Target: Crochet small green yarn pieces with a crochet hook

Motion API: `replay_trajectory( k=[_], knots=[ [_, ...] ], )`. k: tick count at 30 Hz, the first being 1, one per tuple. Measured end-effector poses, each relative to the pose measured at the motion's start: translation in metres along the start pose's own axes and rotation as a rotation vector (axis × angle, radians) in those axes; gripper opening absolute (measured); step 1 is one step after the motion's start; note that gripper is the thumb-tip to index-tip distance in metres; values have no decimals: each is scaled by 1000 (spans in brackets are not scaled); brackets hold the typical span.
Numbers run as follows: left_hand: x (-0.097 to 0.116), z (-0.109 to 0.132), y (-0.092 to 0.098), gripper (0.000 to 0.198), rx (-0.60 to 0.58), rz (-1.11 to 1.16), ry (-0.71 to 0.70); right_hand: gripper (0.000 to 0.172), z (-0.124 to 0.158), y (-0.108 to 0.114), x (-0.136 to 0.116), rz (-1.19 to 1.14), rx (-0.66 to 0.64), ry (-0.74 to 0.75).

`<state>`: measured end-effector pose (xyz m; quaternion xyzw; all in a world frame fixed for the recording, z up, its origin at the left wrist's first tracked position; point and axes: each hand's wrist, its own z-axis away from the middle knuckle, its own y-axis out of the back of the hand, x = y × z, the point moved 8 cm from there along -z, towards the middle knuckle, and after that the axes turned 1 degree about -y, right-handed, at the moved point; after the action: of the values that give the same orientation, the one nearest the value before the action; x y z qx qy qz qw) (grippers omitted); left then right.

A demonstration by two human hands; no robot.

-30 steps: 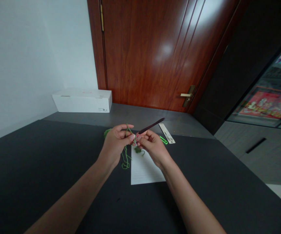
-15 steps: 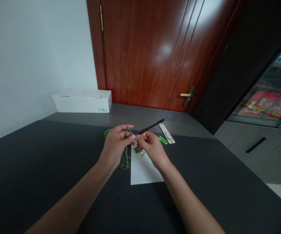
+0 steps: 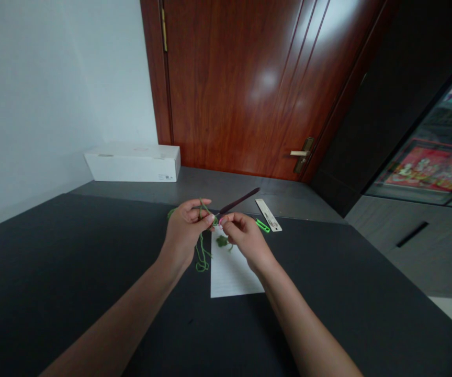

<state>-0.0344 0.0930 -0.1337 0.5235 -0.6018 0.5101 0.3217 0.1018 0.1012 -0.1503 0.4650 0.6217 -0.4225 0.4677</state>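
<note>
My left hand (image 3: 187, 225) pinches green yarn (image 3: 201, 243) between thumb and forefinger, with a strand looped over its raised fingers and loose strands hanging below. My right hand (image 3: 241, 230) is closed, thumb against forefinger, on a small pink piece (image 3: 221, 222) whose kind I cannot make out. A crochet hook with a dark purple handle (image 3: 239, 200) slants up to the right from between the hands. Its thin end is at the yarn by my left fingertips. A small green crocheted piece (image 3: 222, 241) shows just below, over the white paper (image 3: 234, 277).
Beyond my right hand lie a bright green stitch marker (image 3: 262, 225) and a narrow pale packet (image 3: 268, 214). A long white box (image 3: 132, 163) stands at the back left, by the wall. A brown door (image 3: 241, 94) rises behind the dark table (image 3: 92, 272).
The hook's handle has shifted slightly left and away from my right fingers. More of the green crocheted piece and the pink piece shows. My left hand has moved slightly left.
</note>
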Motion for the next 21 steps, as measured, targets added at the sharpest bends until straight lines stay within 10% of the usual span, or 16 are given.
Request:
replay_trajectory(
  k=[21],
  knots=[
    [11,10,-7,39,52,-31,-127,32,8,-13,8,-389,107,-92]
  ],
)
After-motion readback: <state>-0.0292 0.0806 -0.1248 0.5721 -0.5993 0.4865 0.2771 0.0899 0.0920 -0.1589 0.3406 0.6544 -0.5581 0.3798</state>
